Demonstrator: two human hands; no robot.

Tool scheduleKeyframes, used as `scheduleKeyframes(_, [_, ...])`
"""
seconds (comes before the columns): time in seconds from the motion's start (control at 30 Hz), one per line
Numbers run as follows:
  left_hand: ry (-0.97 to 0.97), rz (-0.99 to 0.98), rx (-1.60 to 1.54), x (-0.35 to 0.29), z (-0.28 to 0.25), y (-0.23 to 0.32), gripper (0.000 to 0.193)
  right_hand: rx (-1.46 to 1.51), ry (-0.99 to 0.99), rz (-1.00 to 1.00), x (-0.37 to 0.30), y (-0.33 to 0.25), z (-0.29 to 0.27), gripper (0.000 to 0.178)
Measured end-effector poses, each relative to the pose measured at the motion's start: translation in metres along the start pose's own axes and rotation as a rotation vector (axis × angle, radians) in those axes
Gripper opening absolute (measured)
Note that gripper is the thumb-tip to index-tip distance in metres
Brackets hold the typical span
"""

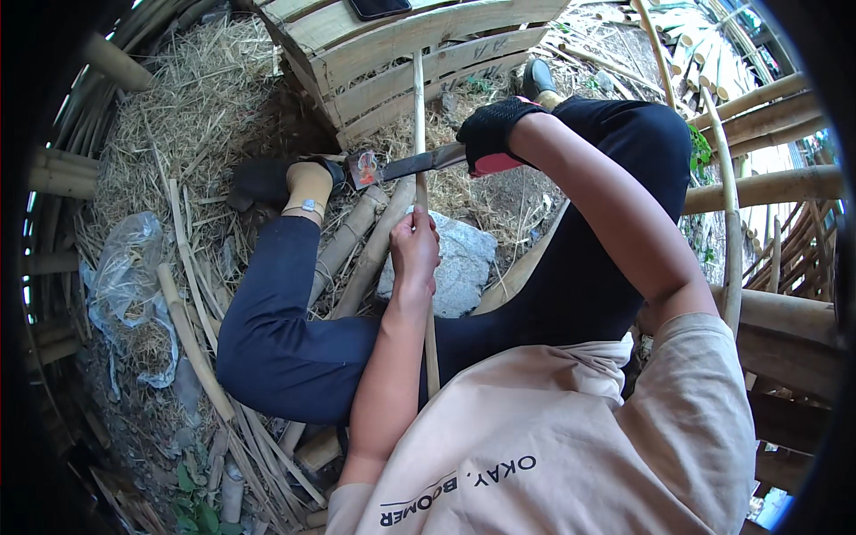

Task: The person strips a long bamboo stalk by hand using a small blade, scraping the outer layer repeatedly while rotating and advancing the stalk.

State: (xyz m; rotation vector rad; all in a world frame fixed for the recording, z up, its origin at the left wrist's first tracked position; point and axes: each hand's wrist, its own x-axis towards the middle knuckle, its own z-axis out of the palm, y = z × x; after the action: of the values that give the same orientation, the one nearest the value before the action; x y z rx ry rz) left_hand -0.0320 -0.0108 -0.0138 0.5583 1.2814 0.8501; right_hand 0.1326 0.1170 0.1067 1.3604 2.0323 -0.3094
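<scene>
My left hand is bare and closed around a long, thin bamboo strip. The strip runs from my lap up past the slatted wooden crate's front. My right hand, in a black glove with a pinkish-red palm, grips a machete; the fingers hide its handle. Its dark blade lies across the strip just above my left hand, pointing left. A colourful sticker shows near the blade's broad end. Whether the edge bites into the strip, I cannot tell. Below the blade, a pale stone block sits between my legs.
The wooden crate stands ahead with a dark phone on top. Bamboo poles lie beside the stone. Straw and cut strips cover the ground at left, near a clear plastic bag. A bamboo railing stands at right.
</scene>
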Motion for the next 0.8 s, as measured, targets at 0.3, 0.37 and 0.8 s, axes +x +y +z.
scheduleKeyframes(0.3, [0.048,0.017,-0.073,0.012,0.012,0.0,0.039,0.149,0.237,-0.076,-0.005,0.0,0.019,0.045])
scheduleKeyframes(0.37, [0.052,0.007,-0.081,0.012,0.013,0.003,0.037,0.212,0.347,-0.122,0.001,0.004,0.032,0.036])
scheduleKeyframes(0.8, [-0.026,-0.14,-0.159,0.005,0.006,0.013,0.035,0.44,0.337,-0.21,0.007,0.026,0.06,0.033])
